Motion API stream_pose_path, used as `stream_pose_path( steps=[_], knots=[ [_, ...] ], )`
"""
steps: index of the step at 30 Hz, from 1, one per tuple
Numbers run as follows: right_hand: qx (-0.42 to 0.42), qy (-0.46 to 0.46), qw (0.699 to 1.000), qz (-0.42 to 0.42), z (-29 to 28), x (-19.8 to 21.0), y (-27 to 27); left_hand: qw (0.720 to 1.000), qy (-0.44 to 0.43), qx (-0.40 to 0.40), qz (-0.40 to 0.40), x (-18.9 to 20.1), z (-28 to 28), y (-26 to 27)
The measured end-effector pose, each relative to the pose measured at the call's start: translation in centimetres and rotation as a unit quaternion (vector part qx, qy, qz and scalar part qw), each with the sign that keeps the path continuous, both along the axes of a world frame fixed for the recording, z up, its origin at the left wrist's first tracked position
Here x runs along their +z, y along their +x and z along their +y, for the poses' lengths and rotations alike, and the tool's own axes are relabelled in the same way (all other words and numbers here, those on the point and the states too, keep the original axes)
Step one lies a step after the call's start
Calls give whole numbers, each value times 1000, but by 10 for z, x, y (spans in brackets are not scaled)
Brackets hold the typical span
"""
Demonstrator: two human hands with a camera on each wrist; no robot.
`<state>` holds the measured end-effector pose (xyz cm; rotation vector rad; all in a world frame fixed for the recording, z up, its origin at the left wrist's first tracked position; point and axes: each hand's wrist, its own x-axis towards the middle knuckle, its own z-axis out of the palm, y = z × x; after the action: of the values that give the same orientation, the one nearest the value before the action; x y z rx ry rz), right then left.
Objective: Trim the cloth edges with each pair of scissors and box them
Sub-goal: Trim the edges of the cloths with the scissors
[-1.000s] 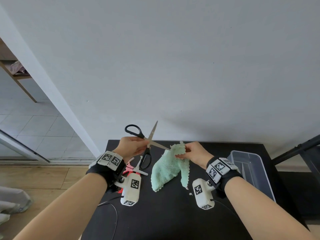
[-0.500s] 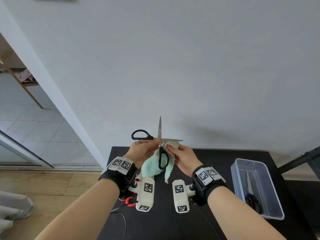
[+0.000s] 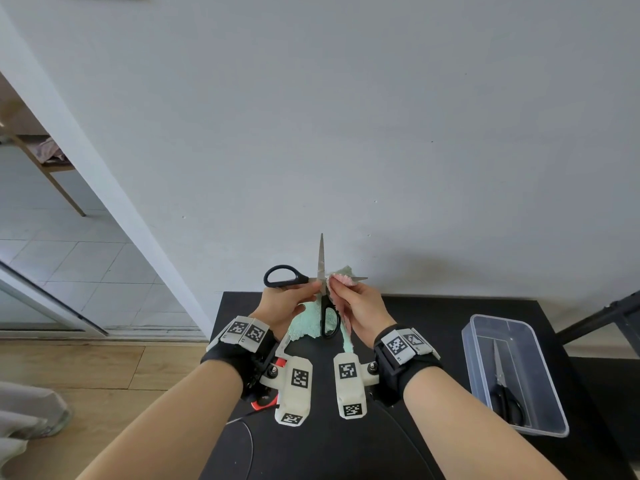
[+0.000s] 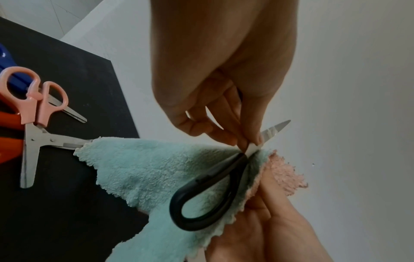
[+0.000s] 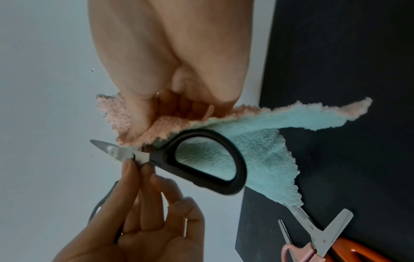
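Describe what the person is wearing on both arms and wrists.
Both forearms are bare, with no sleeves. Each wrist carries a black strap: the left wrist band and the right wrist band. On top of each sit white blocks printed with black square-pattern markers. A white camera housing hangs below each, the left camera and the right camera, also bearing markers. A thin black cable trails from the left side.

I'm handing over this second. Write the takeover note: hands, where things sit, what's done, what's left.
Left hand pinches the black scissors near the pivot, blades wide open.
Right hand grips the cloth edge at the blades, above the black table.
Done: one dark pair lies in the clear box.
Left: cut with this pair and box it; pink scissors and orange-handled scissors wait on the table.
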<state>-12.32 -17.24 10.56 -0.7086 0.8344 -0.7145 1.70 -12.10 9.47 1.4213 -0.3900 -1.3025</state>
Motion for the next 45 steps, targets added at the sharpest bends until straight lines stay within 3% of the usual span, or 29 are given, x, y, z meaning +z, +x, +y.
stream_pose_path(
  steps=[14,20,32,40,45],
  knots=[
    [-6,-42,994,105,-10,-10,-20,1000,-10,-4,-23,-3,5,2],
    [-80,20,996,45,-26,-9,-50,999,-1,31,15,-3,17,23],
    [-13,7,999,44,1,-2,-14,997,-18,-9,71,4,7,2],
    [-31,-18,996,78,2,-5,-1,999,-14,43,27,2,7,-17],
    [-40,11,998,46,2,-11,-3,998,-4,60,-16,-1,9,-17]
  ],
)
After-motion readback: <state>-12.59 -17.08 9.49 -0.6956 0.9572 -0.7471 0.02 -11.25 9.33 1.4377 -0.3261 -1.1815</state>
